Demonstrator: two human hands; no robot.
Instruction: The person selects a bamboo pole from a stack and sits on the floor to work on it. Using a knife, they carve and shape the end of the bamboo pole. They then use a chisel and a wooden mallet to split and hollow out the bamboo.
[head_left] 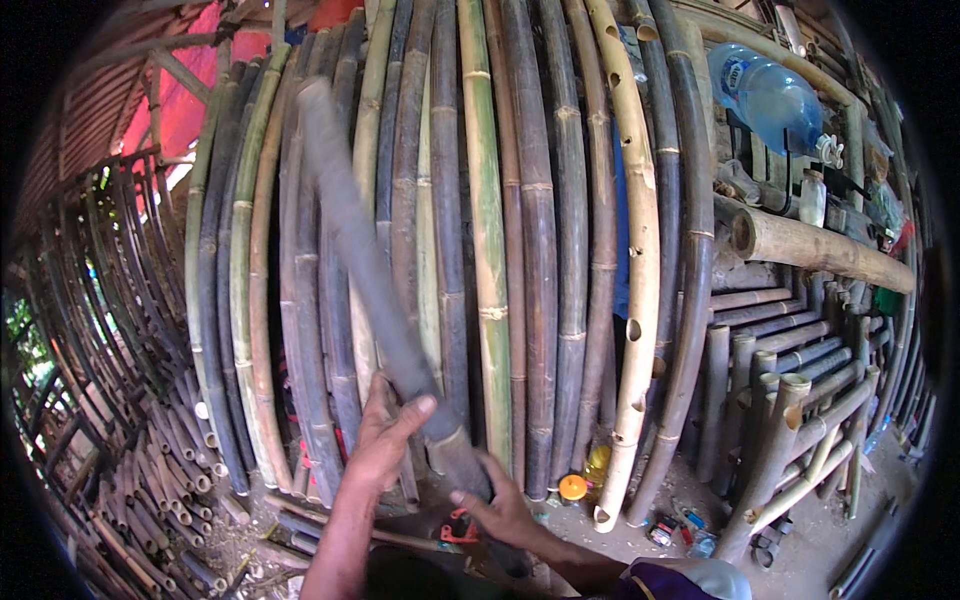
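The person grips a dark grey bamboo pole (375, 270) with both hands. The pole slants from about 11 o'clock in the upper frame down to 6 o'clock near the lower edge, and it looks blurred along its upper length. The left hand (385, 440) is wrapped around the pole's lower part, thumb stretched along its side. The right hand (505, 510) clasps the pole just below that, toward 5 o'clock from the left hand, fingers closed around the shaft.

Behind the pole stands a wall of upright bamboo stems (520, 250), dark, green and yellow. One pale yellow stem with holes (635, 260) leans at 1 o'clock from the hands. A blue water jug (770, 100) hangs at 2 o'clock. A bamboo rack (790, 400) stands at 3 o'clock. Short cut bamboo pieces (170, 440) lie stacked at 9 o'clock. A small orange-capped bottle (573, 488) sits on the ground just right of the right hand.
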